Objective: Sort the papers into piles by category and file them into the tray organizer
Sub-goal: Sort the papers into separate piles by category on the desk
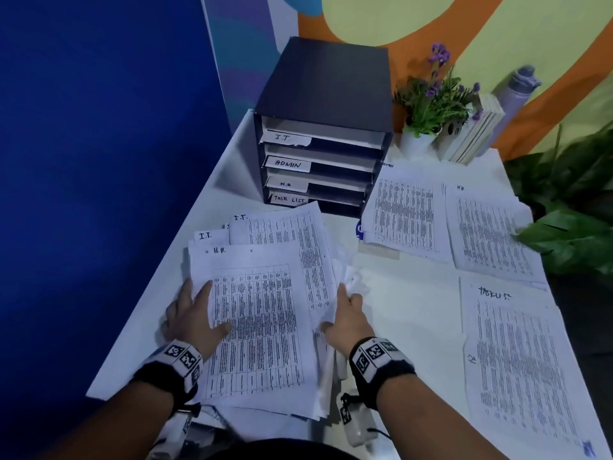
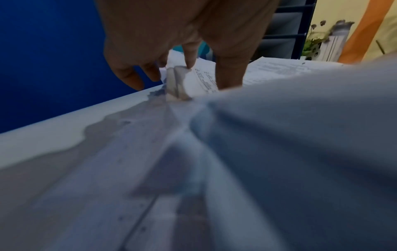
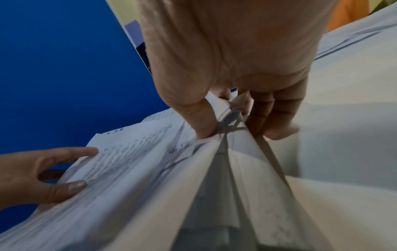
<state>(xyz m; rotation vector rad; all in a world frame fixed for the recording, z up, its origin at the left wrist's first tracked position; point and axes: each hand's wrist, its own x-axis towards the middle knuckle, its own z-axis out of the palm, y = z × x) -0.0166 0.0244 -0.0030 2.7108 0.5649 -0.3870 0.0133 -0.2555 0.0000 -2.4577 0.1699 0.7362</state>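
- The left hand [image 1: 192,315] lay spread and flat on the left edge of the loose white unsorted paper stack [image 1: 265,327], thumb pressing the top sheet marked "H.R.", fingers straight.
- The right hand [image 1: 346,322] pinched the stack's right edge, thumb on top and fingers curled under several lifted sheets.
- The stack sat at the near left of the white counter [image 1: 408,313], with sheets marked "I.T." fanned out behind it.
- Just behind stood the dark four-tier tray organizer [image 1: 323,127], labelled I.T., ADMIN, H.R. and TASK LIST.
- Right of it lay the ADMIN pile [image 1: 404,214] and the H.R. pile [image 1: 487,227], side by side; the TASK LIST pile [image 1: 517,360] lay nearer.
- A purple-flowered plant in a white pot [image 1: 431,104], leaning pale books [image 1: 477,131] and a lilac bottle [image 1: 517,91] crowded the far corner; green leaves [image 1: 570,234] overlapped the H.R. pile's right edge.
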